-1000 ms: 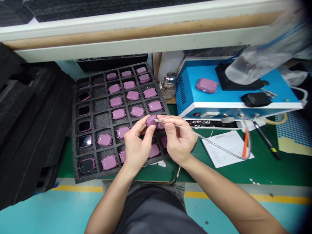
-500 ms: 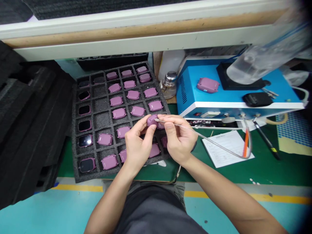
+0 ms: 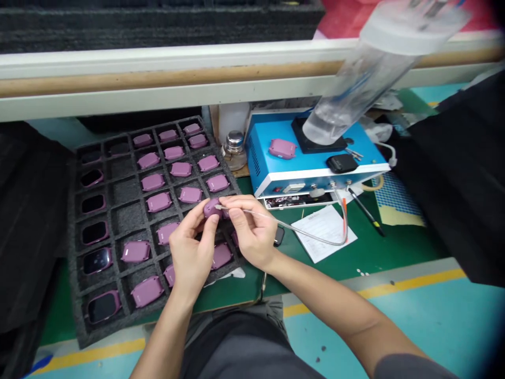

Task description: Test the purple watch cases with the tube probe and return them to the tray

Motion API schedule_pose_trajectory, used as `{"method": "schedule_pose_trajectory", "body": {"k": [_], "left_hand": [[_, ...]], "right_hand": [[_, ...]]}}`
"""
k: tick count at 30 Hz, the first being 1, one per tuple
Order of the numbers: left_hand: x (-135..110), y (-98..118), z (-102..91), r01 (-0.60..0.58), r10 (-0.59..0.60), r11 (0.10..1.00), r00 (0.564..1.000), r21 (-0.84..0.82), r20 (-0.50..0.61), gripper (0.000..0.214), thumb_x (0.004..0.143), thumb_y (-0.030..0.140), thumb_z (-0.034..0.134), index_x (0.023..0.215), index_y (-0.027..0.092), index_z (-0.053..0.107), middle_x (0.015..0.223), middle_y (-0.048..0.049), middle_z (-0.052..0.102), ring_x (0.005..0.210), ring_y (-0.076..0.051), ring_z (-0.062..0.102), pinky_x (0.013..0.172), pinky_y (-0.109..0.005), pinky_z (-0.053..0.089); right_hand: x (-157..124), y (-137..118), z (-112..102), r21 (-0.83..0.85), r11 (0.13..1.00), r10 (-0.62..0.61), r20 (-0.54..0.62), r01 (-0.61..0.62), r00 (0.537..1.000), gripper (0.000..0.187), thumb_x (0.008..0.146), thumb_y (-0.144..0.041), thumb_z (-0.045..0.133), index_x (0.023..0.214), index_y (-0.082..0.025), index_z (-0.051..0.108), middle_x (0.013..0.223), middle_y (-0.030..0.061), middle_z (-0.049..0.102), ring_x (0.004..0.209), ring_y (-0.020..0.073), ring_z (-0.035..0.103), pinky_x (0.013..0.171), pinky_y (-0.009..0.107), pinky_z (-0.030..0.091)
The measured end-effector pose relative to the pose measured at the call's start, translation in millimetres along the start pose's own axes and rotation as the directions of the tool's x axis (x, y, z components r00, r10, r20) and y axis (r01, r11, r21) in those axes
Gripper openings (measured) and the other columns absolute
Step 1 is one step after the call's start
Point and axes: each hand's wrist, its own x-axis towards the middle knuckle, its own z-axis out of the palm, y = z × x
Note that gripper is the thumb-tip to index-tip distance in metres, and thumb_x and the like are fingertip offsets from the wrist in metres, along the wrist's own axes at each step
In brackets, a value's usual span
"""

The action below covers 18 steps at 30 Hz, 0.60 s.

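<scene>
My left hand [image 3: 192, 251] pinches a small purple watch body [image 3: 212, 207] between thumb and fingers, held just above the foam tray [image 3: 114, 221]. My right hand [image 3: 252, 231] grips a thin metal nozzle [image 3: 236, 211] whose tip touches the side of that purple piece. A clear tube [image 3: 311, 237] runs from the nozzle back to the blue machine [image 3: 311, 163]. The tray's cells hold several purple watch bodies face down and, in the left column, several with dark screens up.
On the blue machine lie another purple watch body [image 3: 282, 148] and a black one [image 3: 341, 163]. A small glass bottle [image 3: 235, 150] stands beside it. A paper sheet [image 3: 323, 231] and a pen [image 3: 365, 210] lie on the green mat. Black foam stacks flank both sides.
The view has swung to the right and tilted up, so everything sits further left in frame. Both hands keep the same hold on the purple piece and the nozzle.
</scene>
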Motion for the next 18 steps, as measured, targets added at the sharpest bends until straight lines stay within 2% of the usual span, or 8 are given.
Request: {"method": "schedule_pose_trajectory", "body": {"k": [18], "left_hand": [[0.9, 0.9, 0.1, -0.003, 0.003, 1.0, 1.0, 0.015, -0.014, 0.042, 0.09, 0.032, 0.08, 0.128, 0.015, 0.077, 0.123, -0.0122, 0.081, 0.11, -0.026, 0.08, 0.1, -0.034, 0.064]], "right_hand": [[-0.8, 0.5, 0.3, 0.047, 0.998, 0.029, 0.012, -0.029, 1.0, 0.013, 0.102, -0.02, 0.063, 0.104, -0.025, 0.075, 0.106, 0.0061, 0.079, 0.103, 0.0181, 0.077, 0.092, 0.036, 0.065]]}}
